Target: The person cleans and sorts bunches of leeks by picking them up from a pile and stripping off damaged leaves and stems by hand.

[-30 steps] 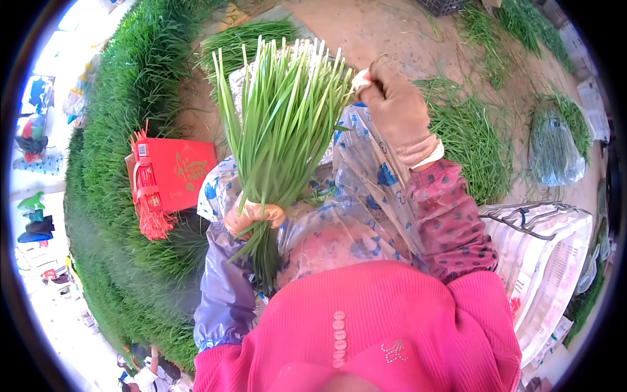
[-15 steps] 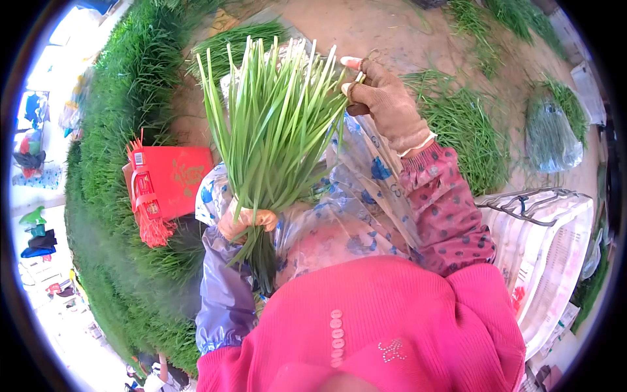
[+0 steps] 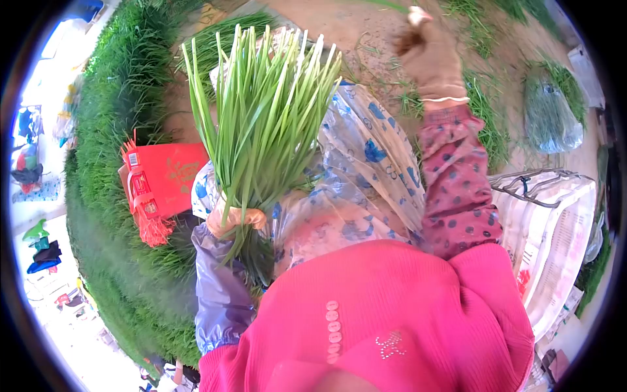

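My left hand (image 3: 236, 220), in a tan glove, is closed around the lower part of a bunch of garlic chives (image 3: 261, 124). The pale cut ends fan upward and the dark leaf tips hang below the fist. Up and to the right, apart from the bunch, is my right hand (image 3: 432, 62), in a brown glove with bare fingertips. Motion blurs its fingers, which look pinched together. A thin green chive blade (image 3: 388, 4) runs to the fingertips at the top edge. Under the bunch, a clear plastic apron with blue prints (image 3: 372, 150) covers my lap.
Chives stand piled in a long green bank (image 3: 104, 196) on the left. Against it lies a red box (image 3: 179, 176) with red ties (image 3: 144, 196). A white crate (image 3: 548, 228) is at my right. Bagged chives (image 3: 552, 124) and loose heaps lie on the brown floor (image 3: 326, 16).
My right hand has left the edge of the bunch and moved up and right, with a thin blade at its fingertips. My left hand still grips the bunch, slightly farther left.
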Tool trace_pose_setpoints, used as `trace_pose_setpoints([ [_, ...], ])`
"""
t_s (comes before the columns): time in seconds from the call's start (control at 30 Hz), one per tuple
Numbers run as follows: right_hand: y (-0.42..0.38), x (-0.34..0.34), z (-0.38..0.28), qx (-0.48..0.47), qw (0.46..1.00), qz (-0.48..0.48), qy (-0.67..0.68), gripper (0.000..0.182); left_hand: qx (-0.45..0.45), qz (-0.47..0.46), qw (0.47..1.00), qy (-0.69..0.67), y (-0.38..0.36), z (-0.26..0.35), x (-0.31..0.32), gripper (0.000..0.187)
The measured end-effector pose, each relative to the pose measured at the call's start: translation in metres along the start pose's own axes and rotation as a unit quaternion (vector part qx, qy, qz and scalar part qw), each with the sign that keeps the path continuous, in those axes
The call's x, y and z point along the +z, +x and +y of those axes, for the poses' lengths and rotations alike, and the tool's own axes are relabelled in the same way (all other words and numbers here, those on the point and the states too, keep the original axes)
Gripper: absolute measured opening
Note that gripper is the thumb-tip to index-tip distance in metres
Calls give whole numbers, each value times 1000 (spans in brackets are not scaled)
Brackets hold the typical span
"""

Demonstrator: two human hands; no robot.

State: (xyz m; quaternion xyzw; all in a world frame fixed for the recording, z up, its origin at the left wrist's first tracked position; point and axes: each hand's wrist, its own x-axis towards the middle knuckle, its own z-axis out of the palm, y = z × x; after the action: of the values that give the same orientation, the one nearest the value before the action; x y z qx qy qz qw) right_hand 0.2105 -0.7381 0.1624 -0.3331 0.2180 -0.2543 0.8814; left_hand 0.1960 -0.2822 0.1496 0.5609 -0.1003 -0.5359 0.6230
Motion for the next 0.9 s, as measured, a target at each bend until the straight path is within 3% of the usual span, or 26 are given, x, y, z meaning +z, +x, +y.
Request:
trace_pose_setpoints([
  [0.03, -1, -5, -11, 3, 1000, -3, 0, 17, -4, -1, 1000, -17, -1, -2, -3, 27],
  [0.07, -5, -10, -22, -68, 983, 0, -171, 19, -7, -1, 999, -35, -2, -4, -7, 31],
  [0.1, -11, -12, -28, -138, 931, 5, -337, 22, -11, -2, 999, -52, -3, -5, -10, 35],
  [0.13, -18, -10, -27, -139, 931, 4, -337, 22, 5, -2, 998, -62, -2, -7, -10, 35],
  [0.2, -41, -3, -22, -157, 813, -135, -544, 24, 18, -6, 997, -69, 3, -8, -13, 35],
  [0.3, -85, 29, -4, -65, 766, -247, -590, 24, 17, -45, 996, -75, 9, 2, -7, 33],
  [0.37, -93, 38, 21, -59, 750, -261, -605, 26, -22, 46, 999, -15, 8, 26, 16, 31],
  [0.43, -90, 36, 54, -178, 701, -300, -623, 30, -12, -2, 998, -56, 10, -2, -7, 30],
  [0.47, -96, 43, 54, -179, 703, -299, -620, 30, 4, -46, 994, -103, 10, -12, -15, 30],
  [0.53, -120, 56, 46, -14, 688, -442, -575, 24, -5, -2, 995, -101, 10, 1, -2, 30],
  [0.57, -129, 54, 50, 53, 649, -551, -522, 23, -10, 37, 994, -99, 12, 6, 2, 32],
  [0.6, -136, 55, 52, 119, 596, -649, -458, 22, -56, -30, 989, -136, 11, 4, -7, 33],
  [0.67, -142, 63, 31, 326, 496, -762, -259, 21, -47, -43, 985, -157, 15, 0, -14, 33],
  [0.7, -137, 64, 21, 327, 492, -764, -259, 21, -39, -56, 981, -179, 15, -2, -16, 34],
  [0.77, -117, 51, 3, 359, 500, -779, -122, 17, -22, -61, 975, -210, 13, -5, -14, 30],
  [0.8, -105, 34, -3, 249, 581, -774, -44, 17, -9, -62, 975, -215, 12, -7, -15, 29],
  [0.87, -83, -8, -25, 135, 646, -751, 38, 17, 20, -87, 969, -233, 11, -15, -23, 28],
  [0.9, -72, -32, -42, 122, 747, -653, 17, 18, 23, -84, 968, -235, 10, -19, -25, 28],
])
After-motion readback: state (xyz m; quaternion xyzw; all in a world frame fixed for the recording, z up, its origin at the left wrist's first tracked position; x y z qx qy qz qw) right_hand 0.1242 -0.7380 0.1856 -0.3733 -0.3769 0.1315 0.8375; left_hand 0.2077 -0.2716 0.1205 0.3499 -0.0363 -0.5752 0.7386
